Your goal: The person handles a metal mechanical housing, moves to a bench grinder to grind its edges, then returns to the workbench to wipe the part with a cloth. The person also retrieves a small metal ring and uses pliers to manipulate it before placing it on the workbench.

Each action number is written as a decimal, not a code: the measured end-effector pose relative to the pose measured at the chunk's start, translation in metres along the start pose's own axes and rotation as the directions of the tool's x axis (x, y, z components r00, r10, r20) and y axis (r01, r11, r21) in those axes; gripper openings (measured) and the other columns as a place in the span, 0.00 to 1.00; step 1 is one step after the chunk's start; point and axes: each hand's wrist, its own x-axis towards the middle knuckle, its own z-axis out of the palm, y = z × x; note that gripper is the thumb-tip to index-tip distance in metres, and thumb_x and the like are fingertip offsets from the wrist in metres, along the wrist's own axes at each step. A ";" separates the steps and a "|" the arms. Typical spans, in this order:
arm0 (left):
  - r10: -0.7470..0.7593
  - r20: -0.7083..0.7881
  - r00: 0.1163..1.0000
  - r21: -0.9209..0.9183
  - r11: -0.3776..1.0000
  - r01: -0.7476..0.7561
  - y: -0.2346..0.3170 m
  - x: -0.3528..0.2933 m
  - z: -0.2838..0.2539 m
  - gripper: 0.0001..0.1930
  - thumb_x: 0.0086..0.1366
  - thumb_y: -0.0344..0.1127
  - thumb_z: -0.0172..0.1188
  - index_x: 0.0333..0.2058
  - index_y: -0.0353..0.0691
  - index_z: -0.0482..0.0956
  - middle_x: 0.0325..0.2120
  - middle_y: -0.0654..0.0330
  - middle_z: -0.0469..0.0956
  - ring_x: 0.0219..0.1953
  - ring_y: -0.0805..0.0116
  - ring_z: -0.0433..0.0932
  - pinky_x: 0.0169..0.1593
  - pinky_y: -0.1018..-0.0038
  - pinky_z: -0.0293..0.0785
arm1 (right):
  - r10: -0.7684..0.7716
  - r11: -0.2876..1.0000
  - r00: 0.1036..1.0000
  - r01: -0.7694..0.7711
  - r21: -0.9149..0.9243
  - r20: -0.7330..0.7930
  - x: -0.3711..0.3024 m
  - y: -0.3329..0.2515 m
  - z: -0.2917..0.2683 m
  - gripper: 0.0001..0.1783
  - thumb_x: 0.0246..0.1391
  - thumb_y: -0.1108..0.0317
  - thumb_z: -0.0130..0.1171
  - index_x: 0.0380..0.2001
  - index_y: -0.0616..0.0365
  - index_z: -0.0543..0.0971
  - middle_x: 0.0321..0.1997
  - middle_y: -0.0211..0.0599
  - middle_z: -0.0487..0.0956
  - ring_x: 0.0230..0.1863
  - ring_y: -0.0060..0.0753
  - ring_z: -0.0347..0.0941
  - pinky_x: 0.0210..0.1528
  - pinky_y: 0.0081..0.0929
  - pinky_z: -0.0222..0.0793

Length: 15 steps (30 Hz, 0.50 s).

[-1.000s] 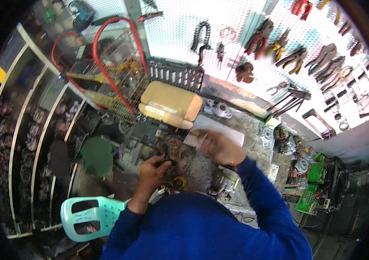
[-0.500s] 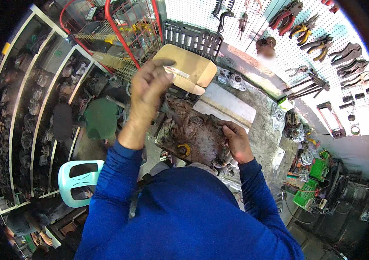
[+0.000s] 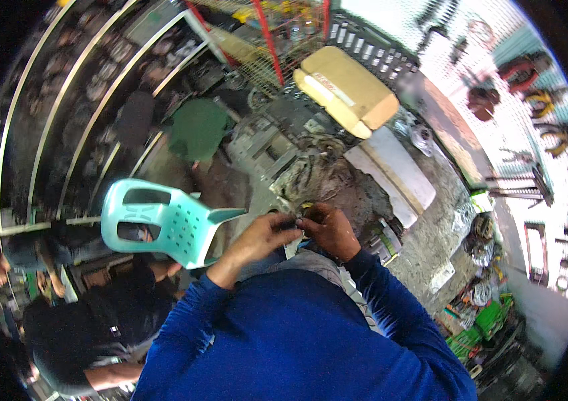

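My left hand (image 3: 265, 236) and my right hand (image 3: 332, 231) meet low in front of me, just above the near edge of a grimy workbench. Their fingertips are pinched together around a small dark piece (image 3: 298, 221); its kind is too small and covered to make out. A bit of yellow (image 3: 306, 206) shows just beyond the fingers. Behind them lies a crumpled, dirty brown cloth or sheet (image 3: 337, 184). Farther back, a tan cardboard box (image 3: 357, 83) with a pale label rests on the bench, apart from both hands.
A white flat panel (image 3: 391, 170) lies right of the cloth. Metal parts (image 3: 481, 234) and green crates (image 3: 491, 324) line the right side. A socket set (image 3: 370, 43) stands at the back. Left are a mint plastic chair (image 3: 183, 224), shelves of parts, and people in dark clothes (image 3: 97, 321).
My left hand has come down from the cardboard box to meet my right hand, which has moved left and nearer to me. The view has turned, bringing more of the chair and people in.
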 end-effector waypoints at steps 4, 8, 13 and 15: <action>-0.213 -0.049 0.976 -0.245 0.950 0.195 -0.028 -0.058 0.009 0.16 0.69 0.45 0.71 0.39 0.35 0.85 0.28 0.64 0.84 0.29 0.78 0.79 0.35 0.74 0.77 | -0.275 0.933 0.925 0.323 -0.159 0.263 0.005 -0.022 0.044 0.14 0.65 0.61 0.64 0.41 0.64 0.82 0.38 0.53 0.84 0.38 0.53 0.83 0.41 0.43 0.76; -0.310 -0.196 0.930 -0.447 0.873 0.196 -0.037 -0.112 -0.010 0.15 0.70 0.44 0.70 0.39 0.35 0.85 0.27 0.64 0.83 0.31 0.77 0.78 0.35 0.75 0.75 | -0.022 1.000 0.820 0.020 0.010 0.572 0.008 -0.049 0.069 0.09 0.63 0.71 0.61 0.44 0.65 0.79 0.37 0.43 0.84 0.39 0.36 0.82 0.43 0.35 0.77; -0.259 -0.515 0.817 -0.460 0.888 -0.009 -0.061 -0.189 -0.007 0.11 0.71 0.37 0.67 0.41 0.34 0.84 0.30 0.63 0.83 0.31 0.75 0.80 0.37 0.75 0.78 | -0.164 0.965 0.753 0.258 -0.056 0.637 -0.007 -0.089 0.141 0.08 0.64 0.74 0.64 0.45 0.61 0.78 0.36 0.27 0.80 0.35 0.15 0.74 0.35 0.20 0.74; -0.298 -0.568 0.767 -0.571 0.814 -0.107 -0.079 -0.231 -0.004 0.09 0.71 0.33 0.64 0.42 0.33 0.84 0.31 0.61 0.84 0.31 0.74 0.81 0.38 0.75 0.79 | -0.075 0.986 0.697 0.160 -0.052 0.713 -0.020 -0.103 0.179 0.09 0.64 0.74 0.65 0.46 0.60 0.78 0.38 0.28 0.81 0.36 0.15 0.75 0.36 0.21 0.75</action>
